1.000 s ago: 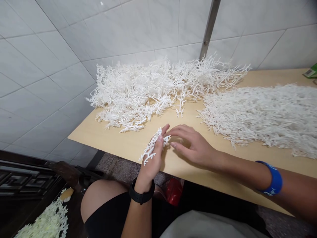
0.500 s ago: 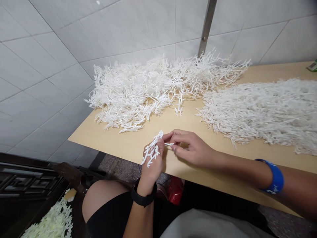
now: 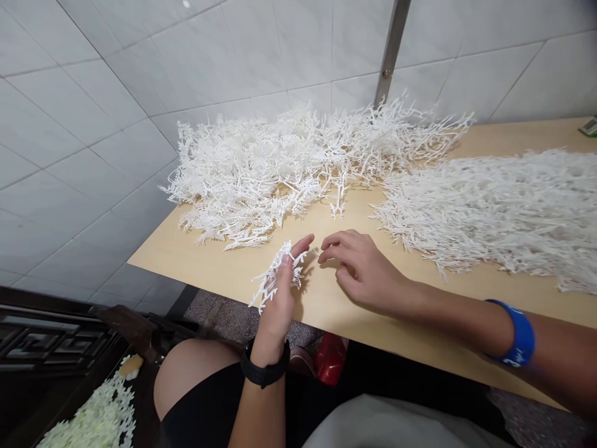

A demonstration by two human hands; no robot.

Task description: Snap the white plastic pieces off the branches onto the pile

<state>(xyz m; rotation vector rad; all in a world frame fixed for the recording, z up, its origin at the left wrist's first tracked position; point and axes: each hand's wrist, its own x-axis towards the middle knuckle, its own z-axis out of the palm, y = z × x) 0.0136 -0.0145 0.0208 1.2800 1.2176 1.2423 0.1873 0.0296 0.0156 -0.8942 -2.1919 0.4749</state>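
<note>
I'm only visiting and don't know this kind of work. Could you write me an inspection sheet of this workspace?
Surface: light wood-toned tabletop, set against the wall.
Job's things: white branching pieces in a tangled pile at the back left and a flatter pile at the right; a small bunch in hand.
Clutter: green item at the right edge, partly cut off.
Hands: left hand holds the small bunch under its thumb; right hand is apart from it, fingers curled, no clear hold seen.
Cables: nothing seen.
Surroundings: tiled walls, metal strip, shiny red object below the table edge.
</note>
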